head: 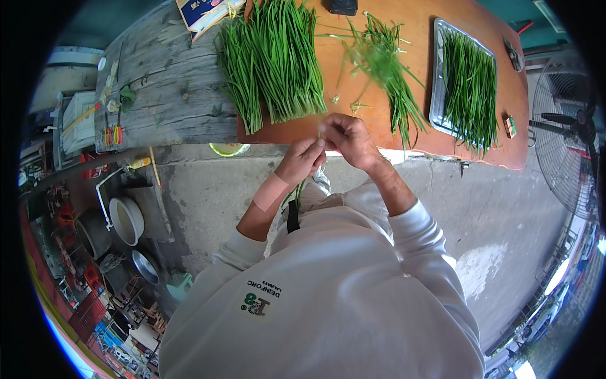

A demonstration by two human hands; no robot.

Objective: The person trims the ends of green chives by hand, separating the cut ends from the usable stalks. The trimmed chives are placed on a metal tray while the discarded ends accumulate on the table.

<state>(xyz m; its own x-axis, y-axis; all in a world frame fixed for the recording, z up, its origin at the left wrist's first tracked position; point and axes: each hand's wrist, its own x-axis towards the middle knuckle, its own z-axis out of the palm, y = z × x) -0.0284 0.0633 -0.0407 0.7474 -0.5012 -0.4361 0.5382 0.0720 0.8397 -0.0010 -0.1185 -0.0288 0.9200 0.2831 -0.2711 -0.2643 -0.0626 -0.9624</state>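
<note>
My left hand is closed on a few garlic chive stalks; their green leaves hang below it towards my lap. Just beside it, the fingertips of my right hand pinch the pale end of a stalk, partly hidden and blurred. Both hands are in front of the table's near edge. Beyond them lies a large, neatly aligned pile of garlic chives. A looser heap of chives is to the right, with small pale scraps scattered near it. Farther right, a metal tray holds more chives.
The orange-brown tabletop meets weathered grey boards on the left. Scissors lie there. A printed carton is at the far edge. A small box sits near the right edge, close to a fan. Basins stand lower left.
</note>
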